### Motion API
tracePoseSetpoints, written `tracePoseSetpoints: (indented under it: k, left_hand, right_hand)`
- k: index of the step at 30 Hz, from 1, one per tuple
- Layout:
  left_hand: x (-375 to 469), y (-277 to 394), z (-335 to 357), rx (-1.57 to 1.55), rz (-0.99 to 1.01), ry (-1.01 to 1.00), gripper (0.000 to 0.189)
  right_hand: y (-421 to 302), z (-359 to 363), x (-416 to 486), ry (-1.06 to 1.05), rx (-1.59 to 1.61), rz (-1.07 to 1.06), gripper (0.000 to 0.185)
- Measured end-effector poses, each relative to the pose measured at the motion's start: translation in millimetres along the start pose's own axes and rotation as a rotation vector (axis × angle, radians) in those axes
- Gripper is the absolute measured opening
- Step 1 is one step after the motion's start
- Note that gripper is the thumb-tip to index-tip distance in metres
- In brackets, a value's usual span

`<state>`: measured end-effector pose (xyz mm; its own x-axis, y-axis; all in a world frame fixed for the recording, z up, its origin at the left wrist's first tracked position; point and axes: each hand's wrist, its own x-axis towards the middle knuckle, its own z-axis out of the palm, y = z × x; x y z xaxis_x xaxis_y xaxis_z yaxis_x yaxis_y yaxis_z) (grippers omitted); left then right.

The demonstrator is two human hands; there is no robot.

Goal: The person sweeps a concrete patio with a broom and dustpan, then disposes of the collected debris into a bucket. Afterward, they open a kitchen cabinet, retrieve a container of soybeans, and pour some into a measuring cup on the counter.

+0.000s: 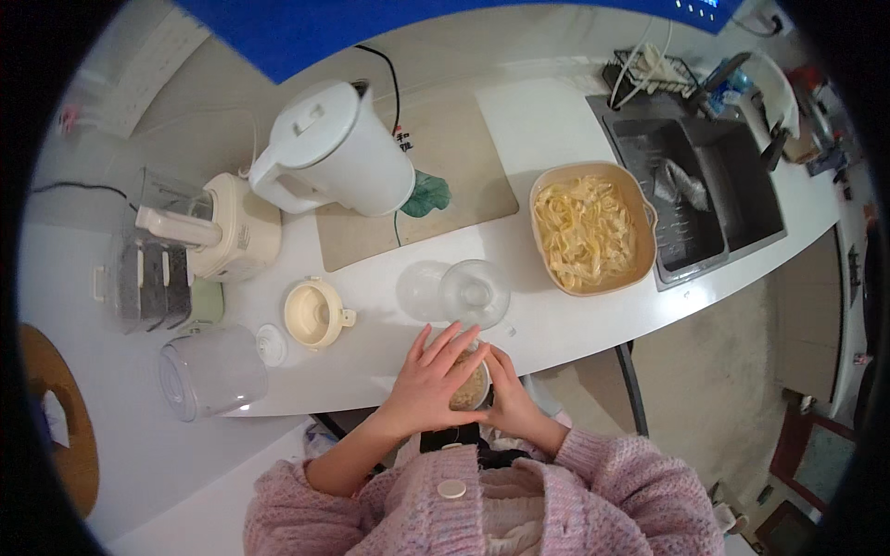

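Observation:
A small round container (pixel 474 386) with pale, grainy contents is between my hands, at the counter's front edge close to my body. My left hand (pixel 432 386) reaches across its top from the left, with fingers spread and the thumb along the near rim. Around its right side curves my right hand (pixel 513 397), fingertips meeting the left ones. My hands hide much of the rim, so I cannot tell whether a clear lid is on it. Just beyond the fingertips is a clear glass bowl-like vessel (pixel 475 293). Left of it sits a cream ring-shaped part (pixel 313 314) with a side tab.
A clear plastic container (pixel 214 374) and small white lid (pixel 271 345) are at left. Behind stand a cream kitchen appliance (pixel 240 226) and white kettle (pixel 348 153) by a beige mat (pixel 480 167). A peach basin (pixel 646 240) of pale yellow strips borders the dark sink (pixel 723 247).

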<state>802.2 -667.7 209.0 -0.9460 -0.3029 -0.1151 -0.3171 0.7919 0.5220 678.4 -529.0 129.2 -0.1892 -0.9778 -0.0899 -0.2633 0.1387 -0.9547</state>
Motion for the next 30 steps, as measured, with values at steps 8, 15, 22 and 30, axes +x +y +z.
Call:
tracePoseSetpoints:
  k: [8, 15, 22, 30]
  left_hand:
    - [15, 22, 3, 0.287, -0.186, -0.202, 0.097]
    - [9, 42, 16, 0.3, -0.504, -0.095, 0.092]
    - [13, 35, 2, 0.281, -0.487, -0.094, 0.078]
    - [21, 41, -5, 0.291, -0.466, -0.056, 0.071]
  right_hand:
    - [27, 22, 35, 0.091, 0.098, -0.184, 0.084]
    - [35, 39, 35, 0.178, 0.058, -0.229, 0.069]
    - [45, 52, 41, 0.231, 0.063, -0.38, 0.07]
    - [52, 52, 46, 0.224, 0.061, -0.453, 0.078]
